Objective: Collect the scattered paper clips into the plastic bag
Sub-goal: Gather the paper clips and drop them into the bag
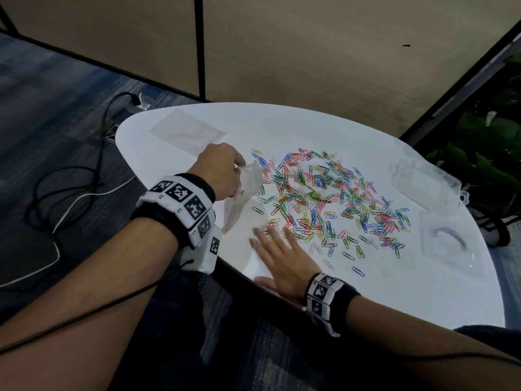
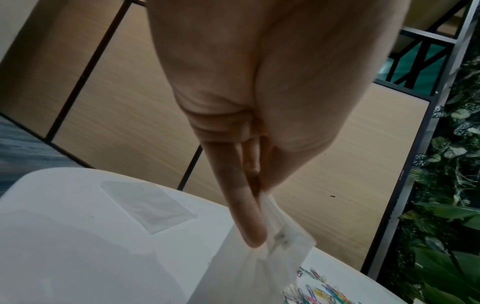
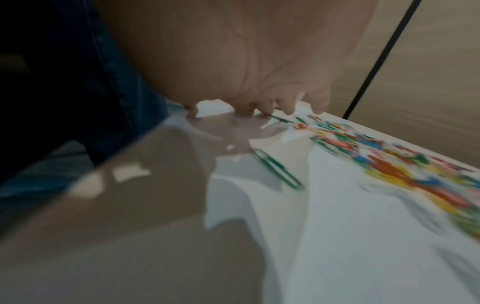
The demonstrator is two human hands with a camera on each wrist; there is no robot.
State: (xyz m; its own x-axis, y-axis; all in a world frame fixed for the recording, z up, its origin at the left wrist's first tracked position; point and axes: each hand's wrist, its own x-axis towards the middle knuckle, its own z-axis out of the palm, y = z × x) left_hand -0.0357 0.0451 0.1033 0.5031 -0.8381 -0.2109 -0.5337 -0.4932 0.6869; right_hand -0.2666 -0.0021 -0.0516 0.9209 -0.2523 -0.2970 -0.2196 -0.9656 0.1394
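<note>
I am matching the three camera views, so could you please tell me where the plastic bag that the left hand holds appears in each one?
Head view: plastic bag hangs from the left hand, left of centre, beside the paper clips.
Left wrist view: bag at bottom centre, pinched by the fingers.
Right wrist view: not in it.
Shared landmark: the white table with the clip pile.

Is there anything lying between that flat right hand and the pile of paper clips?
Nothing visible. The right hand lies flat on the table, fingertips already at the near edge of the paper clips.
</note>
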